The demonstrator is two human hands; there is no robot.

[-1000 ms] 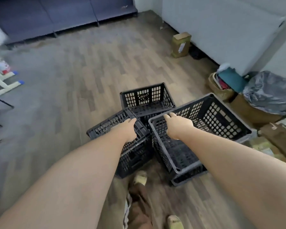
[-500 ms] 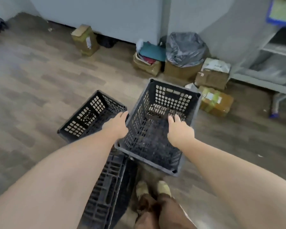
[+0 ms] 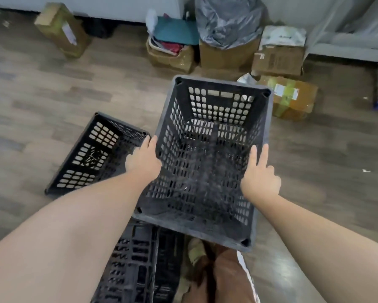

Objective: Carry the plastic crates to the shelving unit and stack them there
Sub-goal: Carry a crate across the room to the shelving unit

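A large black perforated plastic crate [image 3: 207,149] is held up in front of me, open side facing me. My left hand [image 3: 143,159] grips its left rim, and my right hand [image 3: 260,178] grips its right rim with the index finger stretched along the edge. A second black crate [image 3: 96,154] lies on the floor to the left, tipped. A third black crate [image 3: 135,263] sits low, partly hidden by my left arm and the held crate. Part of a grey shelf frame [image 3: 347,47] shows at the top right.
Cardboard boxes [image 3: 277,60] and a tape-wrapped box [image 3: 293,99] line the wall ahead, along with a grey plastic bag [image 3: 227,20] on a carton. Another box [image 3: 62,29] stands at the far left. My feet [image 3: 196,252] are below the crate. The floor is wood-patterned.
My view has swung right, away from the dark shelving toward the boxes. Both hands took hold of the large crate's rims and raised it off the floor, closer to me.
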